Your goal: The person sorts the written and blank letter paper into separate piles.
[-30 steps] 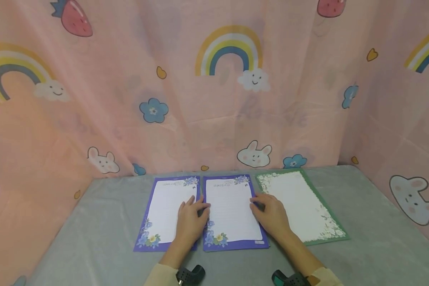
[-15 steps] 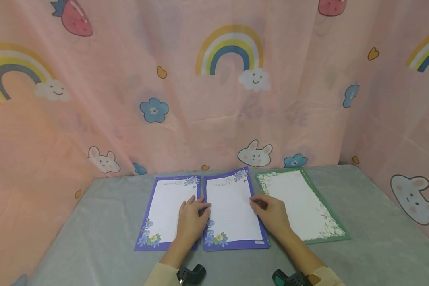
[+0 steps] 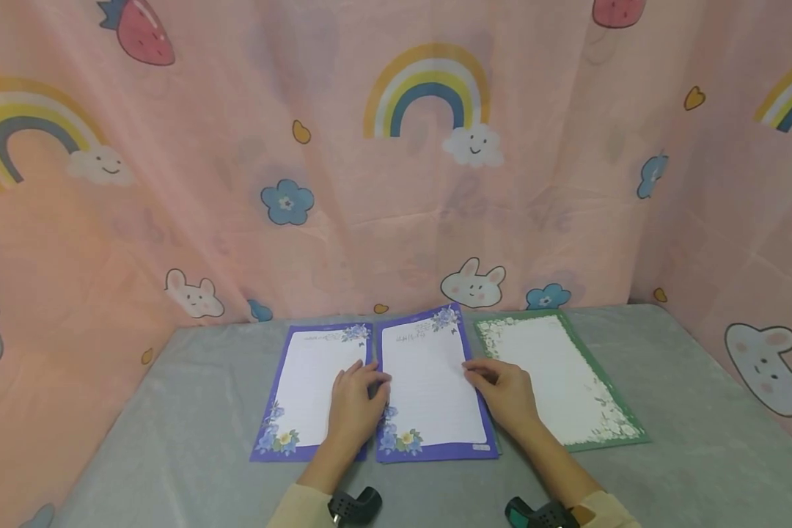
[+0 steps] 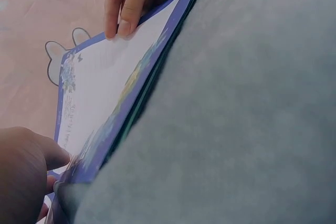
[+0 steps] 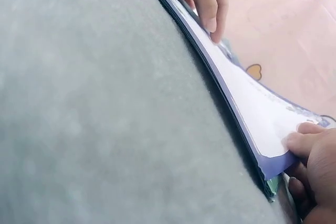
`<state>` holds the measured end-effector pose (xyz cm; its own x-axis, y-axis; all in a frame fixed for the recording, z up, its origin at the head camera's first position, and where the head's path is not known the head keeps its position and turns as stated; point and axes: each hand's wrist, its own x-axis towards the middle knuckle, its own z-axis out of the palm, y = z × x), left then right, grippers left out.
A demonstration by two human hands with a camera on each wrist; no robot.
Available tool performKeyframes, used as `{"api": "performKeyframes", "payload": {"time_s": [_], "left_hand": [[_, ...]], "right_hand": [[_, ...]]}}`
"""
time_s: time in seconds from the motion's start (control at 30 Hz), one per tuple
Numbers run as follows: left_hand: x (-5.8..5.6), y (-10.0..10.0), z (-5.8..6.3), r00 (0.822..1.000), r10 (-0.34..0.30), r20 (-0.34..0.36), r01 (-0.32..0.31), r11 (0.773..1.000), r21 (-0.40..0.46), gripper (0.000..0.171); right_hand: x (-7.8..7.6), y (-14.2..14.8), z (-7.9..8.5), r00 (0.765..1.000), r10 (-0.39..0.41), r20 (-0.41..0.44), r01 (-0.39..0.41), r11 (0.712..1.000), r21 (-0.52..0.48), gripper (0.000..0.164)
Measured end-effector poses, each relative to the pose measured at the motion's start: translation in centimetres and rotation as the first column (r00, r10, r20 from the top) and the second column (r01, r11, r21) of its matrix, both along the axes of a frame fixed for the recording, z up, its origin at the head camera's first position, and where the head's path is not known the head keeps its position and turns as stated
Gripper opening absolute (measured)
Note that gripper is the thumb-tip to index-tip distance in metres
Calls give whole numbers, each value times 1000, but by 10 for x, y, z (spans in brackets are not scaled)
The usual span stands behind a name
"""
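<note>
A purple-bordered sheet of letter paper [image 3: 429,396] with blue flowers tops the middle stack, its upper right corner curving up off the pile. My right hand [image 3: 504,392] pinches the sheet's right edge; in the right wrist view its thumb [image 5: 296,144] lies on top with fingers beneath. At the opposite edge, my left hand [image 3: 355,403] pinches the left side of the same sheet, a finger [image 4: 55,153] over its border. Dark green edges of the stack show under the sheet in both wrist views.
Another purple-bordered sheet [image 3: 300,389] lies on the left, partly under my left hand. To the right is a green-bordered sheet [image 3: 554,367] with white flowers. Grey cloth [image 3: 191,411] covers the table, and a pink patterned curtain [image 3: 343,257] hangs behind.
The top right part of the middle sheet has risen from lying flat and now bends upward. My right fingers have closed together on its edge; my left hand has stayed nearly still.
</note>
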<state>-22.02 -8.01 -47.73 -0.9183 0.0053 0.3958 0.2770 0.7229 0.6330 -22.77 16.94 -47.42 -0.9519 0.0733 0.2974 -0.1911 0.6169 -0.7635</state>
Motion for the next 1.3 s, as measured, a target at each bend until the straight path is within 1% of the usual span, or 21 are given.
{"api": "performKeyframes", "payload": {"time_s": [0.17, 0.3, 0.43, 0.57, 0.7, 0.83, 0.93, 1.03, 1.2, 1.3], "left_hand": [[0, -1, -1, 1000, 0, -3, 0, 1000, -6, 12], [-1, 0, -1, 1000, -2, 0, 2, 1000, 2, 14], [-2, -1, 0, 1000, 3, 3, -3, 1000, 20, 18], [-2, 0, 1, 1000, 8, -1, -8, 999, 35, 19], [-2, 0, 2, 1000, 15, 1, -15, 999, 34, 20], [-2, 0, 2, 1000, 12, 6, -13, 999, 36, 21], [-2, -1, 2, 1000, 13, 4, -13, 999, 39, 22], [-3, -1, 2, 1000, 28, -2, -27, 998, 51, 21], [-3, 0, 2, 998, 66, -16, -65, 995, 73, 17], [-2, 1, 4, 997, 74, -19, -72, 995, 64, 15]], "right_hand": [[-1, 0, 0, 1000, 15, -4, -15, 1000, -2, 14], [-2, 2, -1, 999, 21, -32, -21, 1000, -8, 15], [-2, 4, -1, 997, 12, -74, -14, 999, -33, 14], [-3, 5, -1, 996, 8, -86, -15, 996, -85, 13], [-3, 6, -1, 996, 27, -81, -38, 990, -138, 12], [-4, 6, -1, 996, 47, -70, -58, 984, -168, 12], [-4, 6, -1, 997, 52, -56, -61, 982, -177, 12], [-3, 5, 0, 997, 54, -46, -62, 982, -176, 13], [-3, 5, -1, 996, 61, -57, -71, 980, -184, 12], [-3, 6, -1, 997, 54, -60, -64, 982, -178, 12]]}}
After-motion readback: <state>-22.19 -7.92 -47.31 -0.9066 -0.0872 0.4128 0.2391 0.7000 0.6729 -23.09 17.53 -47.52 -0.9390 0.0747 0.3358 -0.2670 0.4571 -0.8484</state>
